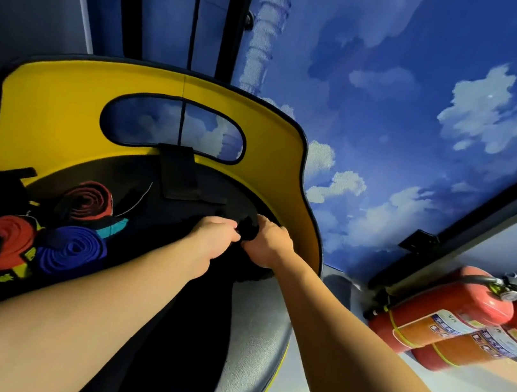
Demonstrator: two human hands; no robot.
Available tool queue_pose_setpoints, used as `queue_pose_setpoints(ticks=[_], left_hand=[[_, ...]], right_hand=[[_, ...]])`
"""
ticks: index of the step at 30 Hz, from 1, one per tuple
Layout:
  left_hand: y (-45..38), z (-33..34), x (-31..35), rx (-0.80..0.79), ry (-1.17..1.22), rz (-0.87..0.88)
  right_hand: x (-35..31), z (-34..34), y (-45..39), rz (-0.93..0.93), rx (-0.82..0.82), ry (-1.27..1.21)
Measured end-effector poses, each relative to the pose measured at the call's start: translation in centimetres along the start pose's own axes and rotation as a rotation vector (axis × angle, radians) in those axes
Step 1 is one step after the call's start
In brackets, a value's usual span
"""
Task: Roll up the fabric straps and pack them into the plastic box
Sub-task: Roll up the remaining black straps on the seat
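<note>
Closest to me, both forearms reach out over the dark seat (pixel 248 345) of a chair, and a black fabric strap (pixel 200 304) runs from under them up to my fingers. I take it that the strap lies flat along the seat so it feeds straight into the roll.

My left hand (pixel 210 239) curls its fingers round the near side of a small black roll (pixel 248 228). My right hand (pixel 268 242) pinches the roll from the other side, thumb towards the left fingers. Held between both like this, the coil can stay tight while I turn it, so I judge the rolling step is under way.

Well to the left of my fingers lie finished rolls: a blue roll (pixel 73 250), a red roll (pixel 3 241) beside it, and a further red roll (pixel 86 202) behind. Beyond my fingertips rises the yellow chair back (pixel 62 106).

Far right stand red fire extinguishers (pixel 443 317). I see no plastic box.
</note>
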State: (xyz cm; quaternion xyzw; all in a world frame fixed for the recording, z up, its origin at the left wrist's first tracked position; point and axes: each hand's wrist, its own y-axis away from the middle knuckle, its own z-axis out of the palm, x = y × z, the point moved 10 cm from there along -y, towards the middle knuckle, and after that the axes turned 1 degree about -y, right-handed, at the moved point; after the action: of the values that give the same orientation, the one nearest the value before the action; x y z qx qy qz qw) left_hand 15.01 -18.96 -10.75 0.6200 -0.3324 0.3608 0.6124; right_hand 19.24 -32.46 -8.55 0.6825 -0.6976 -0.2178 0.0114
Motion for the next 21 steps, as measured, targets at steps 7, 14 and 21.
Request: queue_pose_setpoints(ticks=[7, 14, 21], left_hand=[[4.1, -1.6, -1.2, -0.039, 0.11, 0.036], [9.5, -4.8, -0.1, 0.027, 0.13, 0.086], [15.5, -7.6, 2.8, 0.065, 0.024, 0.318]], right_hand=[[0.7, -0.4, 5.0, -0.022, 0.094, -0.234], [-1.5, -1.4, 11.4, -0.032, 0.224, -0.659], [-4.2, -3.5, 16.4, -0.064, 0.187, -1.149]])
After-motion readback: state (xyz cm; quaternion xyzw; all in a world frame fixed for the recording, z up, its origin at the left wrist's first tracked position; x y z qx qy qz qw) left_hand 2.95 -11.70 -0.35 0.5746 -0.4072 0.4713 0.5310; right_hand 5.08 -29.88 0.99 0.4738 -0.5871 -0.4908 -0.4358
